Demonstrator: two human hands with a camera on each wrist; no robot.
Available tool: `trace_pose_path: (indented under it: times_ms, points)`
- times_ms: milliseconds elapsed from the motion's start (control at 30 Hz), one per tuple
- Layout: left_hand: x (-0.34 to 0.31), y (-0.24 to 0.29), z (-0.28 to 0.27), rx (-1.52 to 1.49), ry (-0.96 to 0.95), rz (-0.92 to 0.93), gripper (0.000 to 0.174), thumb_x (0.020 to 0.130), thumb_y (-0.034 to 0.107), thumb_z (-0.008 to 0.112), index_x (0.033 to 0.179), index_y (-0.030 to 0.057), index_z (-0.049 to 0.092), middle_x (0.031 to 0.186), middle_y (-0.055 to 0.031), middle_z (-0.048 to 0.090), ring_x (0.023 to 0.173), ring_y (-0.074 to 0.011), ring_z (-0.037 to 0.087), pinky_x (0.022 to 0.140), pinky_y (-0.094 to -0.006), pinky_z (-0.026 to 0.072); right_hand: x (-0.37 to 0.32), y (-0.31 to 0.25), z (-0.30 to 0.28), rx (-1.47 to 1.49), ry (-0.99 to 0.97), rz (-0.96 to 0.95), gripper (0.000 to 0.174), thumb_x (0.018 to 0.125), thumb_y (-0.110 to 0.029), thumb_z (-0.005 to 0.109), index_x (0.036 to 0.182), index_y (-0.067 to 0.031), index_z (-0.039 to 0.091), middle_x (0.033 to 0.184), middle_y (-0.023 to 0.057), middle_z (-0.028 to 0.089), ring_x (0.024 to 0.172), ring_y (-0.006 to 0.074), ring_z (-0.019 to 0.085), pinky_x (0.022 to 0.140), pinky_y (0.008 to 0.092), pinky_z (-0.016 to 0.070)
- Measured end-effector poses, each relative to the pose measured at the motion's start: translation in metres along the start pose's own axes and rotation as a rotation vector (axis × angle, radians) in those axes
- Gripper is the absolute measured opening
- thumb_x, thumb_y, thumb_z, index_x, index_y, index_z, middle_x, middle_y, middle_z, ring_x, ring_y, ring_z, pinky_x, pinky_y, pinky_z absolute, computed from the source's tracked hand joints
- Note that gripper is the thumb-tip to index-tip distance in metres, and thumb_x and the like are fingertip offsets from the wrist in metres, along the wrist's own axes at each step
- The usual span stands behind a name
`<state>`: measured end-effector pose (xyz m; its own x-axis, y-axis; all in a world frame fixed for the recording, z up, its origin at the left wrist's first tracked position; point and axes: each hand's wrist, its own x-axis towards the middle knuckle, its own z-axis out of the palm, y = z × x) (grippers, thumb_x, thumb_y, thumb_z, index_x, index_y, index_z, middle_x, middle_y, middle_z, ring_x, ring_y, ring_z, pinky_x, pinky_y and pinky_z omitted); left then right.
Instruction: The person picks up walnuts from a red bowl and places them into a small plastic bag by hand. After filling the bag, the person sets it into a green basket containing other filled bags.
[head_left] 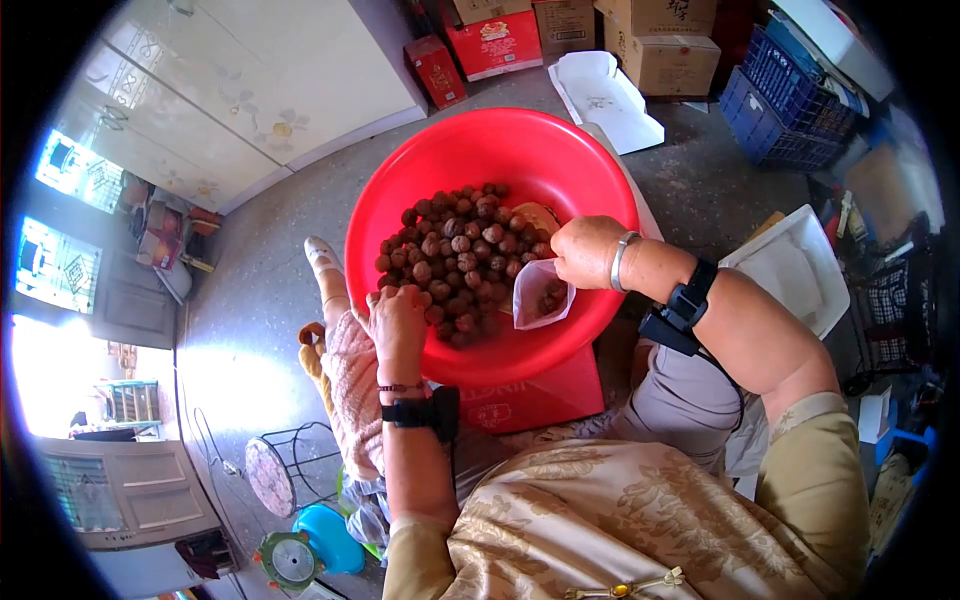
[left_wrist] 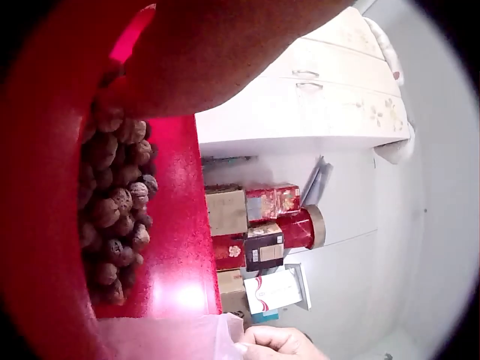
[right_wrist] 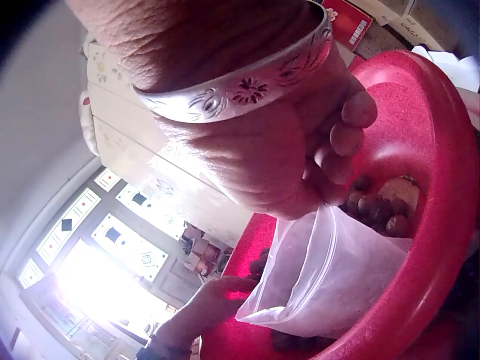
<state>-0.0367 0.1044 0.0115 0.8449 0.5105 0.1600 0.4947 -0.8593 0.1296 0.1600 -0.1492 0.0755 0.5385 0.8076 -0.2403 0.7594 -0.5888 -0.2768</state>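
A big red basin [head_left: 480,135] holds a heap of brown walnuts [head_left: 455,245]. At the basin's right side my right hand [head_left: 590,252] pinches the top edge of a translucent plastic zip bag [right_wrist: 322,277]. The bag's mouth gapes toward the left, and a few walnuts [head_left: 552,296] show inside it. My left hand [head_left: 398,318] reaches over the near left rim to the edge of the heap, fingers bent down among the walnuts. Its fingertips are mostly hidden, and I cannot tell whether they grasp a walnut.
Under the basin is a red box [head_left: 545,395]. Beyond it lie a white foam tray [head_left: 605,95] and cardboard boxes [head_left: 675,62]. Blue crates [head_left: 780,110] stand at the far right, a second white tray [head_left: 795,270] nearer. A wire-legged stool [head_left: 270,478] is at the lower left.
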Motion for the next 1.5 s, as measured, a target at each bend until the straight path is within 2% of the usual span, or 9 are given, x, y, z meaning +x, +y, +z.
trace_pose_path:
  times_ms: [233,333,433,500,633,700,1067,1333,1500]
  points:
    - [0.005,0.004,0.001,0.072,0.008,-0.001,0.014,0.084,0.023,0.065,0.095,0.0212,0.072,0.101,-0.0068,0.067,0.109,-0.032,0.058,0.11,-0.0651,0.0229,0.0,-0.002,-0.002,-0.002,-0.011,0.002,0.024,0.077,-0.013,0.057,0.087,-0.0005,0.075,0.089,0.0246,0.071,0.086,0.0405,0.07,0.079,0.0471,0.0552]
    - [0.004,0.006,-0.003,0.012,-0.009,-0.06,0.021,0.083,0.022,0.064,0.101,0.0202,0.073,0.105,-0.0085,0.068,0.115,-0.0359,0.056,0.113,-0.0584,0.0234,0.002,0.0,0.002,-0.016,-0.011,0.001,0.024,0.081,-0.019,0.057,0.085,-0.0019,0.074,0.087,0.0218,0.07,0.084,0.0392,0.069,0.078,0.0472,0.0549]
    - [0.002,0.0,-0.002,-0.076,0.075,-0.091,0.022,0.083,0.021,0.066,0.103,0.0157,0.072,0.106,-0.0088,0.07,0.107,-0.0329,0.063,0.108,-0.0521,0.0354,0.003,0.003,0.006,-0.031,-0.005,-0.001,0.025,0.084,-0.023,0.058,0.084,-0.0029,0.073,0.086,0.0193,0.07,0.082,0.038,0.068,0.077,0.0477,0.0544]
    - [0.003,-0.005,0.002,-0.491,0.164,-0.041,0.018,0.082,0.019,0.071,0.098,0.0123,0.071,0.097,-0.0102,0.071,0.095,-0.0283,0.066,0.099,-0.047,0.0415,0.004,0.003,0.007,-0.031,-0.003,0.0,0.025,0.084,-0.023,0.057,0.084,-0.0027,0.073,0.086,0.0195,0.07,0.082,0.0383,0.068,0.077,0.0479,0.0542]
    - [0.0,0.011,-0.008,-0.706,0.191,-0.039,0.019,0.082,0.014,0.073,0.1,0.0062,0.072,0.094,-0.0106,0.072,0.086,-0.0224,0.067,0.083,-0.0383,0.0506,0.004,0.006,0.008,-0.013,0.008,-0.023,0.026,0.084,-0.023,0.057,0.082,-0.0026,0.073,0.085,0.0194,0.07,0.082,0.0383,0.068,0.077,0.048,0.0541]
    - [-0.004,0.027,-0.013,-1.162,0.015,-0.169,0.02,0.082,0.012,0.075,0.098,0.0017,0.072,0.091,-0.0091,0.071,0.077,-0.0183,0.064,0.071,-0.0321,0.0525,0.005,0.006,0.008,-0.008,0.016,-0.037,0.026,0.084,-0.023,0.057,0.082,-0.0027,0.073,0.085,0.0192,0.07,0.082,0.0382,0.068,0.077,0.0479,0.0541]
    - [-0.007,0.09,-0.033,-0.644,0.159,0.283,0.027,0.077,0.019,0.079,0.1,0.009,0.072,0.101,-0.0099,0.068,0.1,-0.0313,0.059,0.093,-0.0422,0.0451,-0.001,0.002,0.002,-0.031,0.021,-0.045,0.022,0.083,-0.02,0.059,0.083,-0.0037,0.073,0.085,0.0185,0.07,0.083,0.0375,0.068,0.077,0.0469,0.0546]
    - [-0.002,0.033,-0.017,-0.318,0.19,0.078,0.024,0.078,0.017,0.077,0.1,0.0084,0.073,0.094,-0.0116,0.07,0.092,-0.0306,0.063,0.089,-0.0399,0.0482,0.0,0.001,0.002,-0.012,-0.002,-0.018,0.024,0.081,-0.018,0.059,0.086,-0.0011,0.074,0.089,0.022,0.071,0.085,0.0392,0.069,0.078,0.0469,0.055]
    - [-0.006,0.026,-0.007,-0.456,0.124,0.07,0.021,0.079,0.016,0.075,0.098,0.0088,0.073,0.093,-0.0117,0.07,0.091,-0.0303,0.063,0.089,-0.0403,0.0483,0.0,0.0,-0.001,0.002,-0.043,-0.014,0.023,0.08,-0.014,0.059,0.089,0.0014,0.074,0.089,0.0251,0.07,0.086,0.0406,0.07,0.078,0.0468,0.0555]
